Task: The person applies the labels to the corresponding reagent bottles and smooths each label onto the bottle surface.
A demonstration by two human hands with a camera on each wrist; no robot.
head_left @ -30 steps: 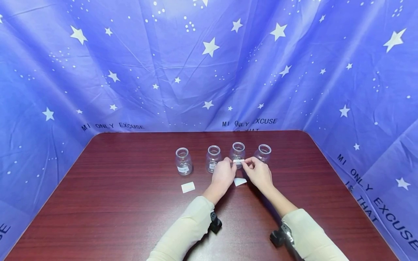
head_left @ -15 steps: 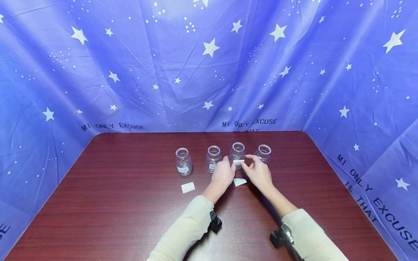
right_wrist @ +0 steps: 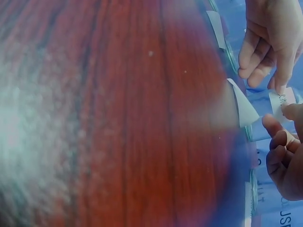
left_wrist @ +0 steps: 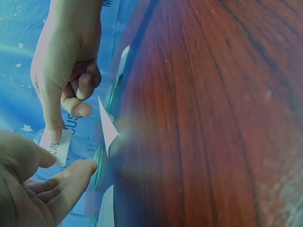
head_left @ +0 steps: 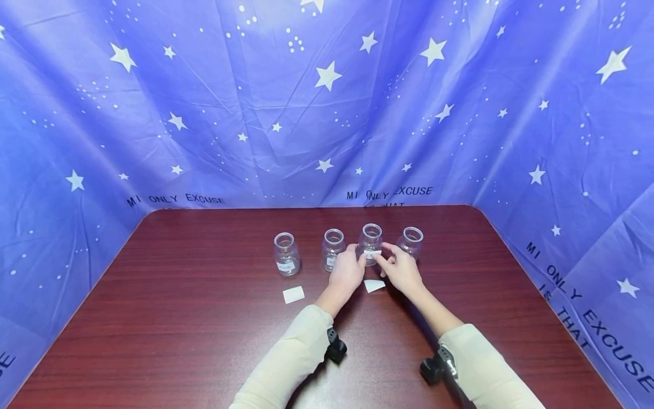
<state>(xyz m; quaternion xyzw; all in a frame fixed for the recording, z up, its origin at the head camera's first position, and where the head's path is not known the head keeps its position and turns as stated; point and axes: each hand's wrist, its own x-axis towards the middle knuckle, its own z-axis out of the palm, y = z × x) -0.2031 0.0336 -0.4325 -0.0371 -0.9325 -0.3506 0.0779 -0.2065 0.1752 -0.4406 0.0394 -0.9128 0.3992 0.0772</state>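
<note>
Both hands are at the third glass jar (head_left: 372, 234) from the left, an upright, lidless one. A white label (head_left: 371, 254) with dark writing lies against its front. My left hand (head_left: 347, 274) holds the jar from the left, its thumb on the label (right_wrist: 274, 101). From the other side my right hand (head_left: 403, 272) holds it, with the index finger by the jar's side and the thumb at the label's right part. The other right fingers are bent and touch nothing visible. In the left wrist view the label (left_wrist: 62, 146) sits between the two thumbs.
Two more jars (head_left: 286, 250) with labels stand to the left; another jar (head_left: 411, 237) stands at right, partly hidden. A white paper piece (head_left: 374, 286) with a raised edge lies before the hands, another paper piece (head_left: 293, 294) at left. Starry blue cloth (head_left: 327, 125) surrounds the table.
The right thumb has moved slightly left and down, from the label's right edge onto its front. The left hand stays almost in place. Jars and papers have not moved.
</note>
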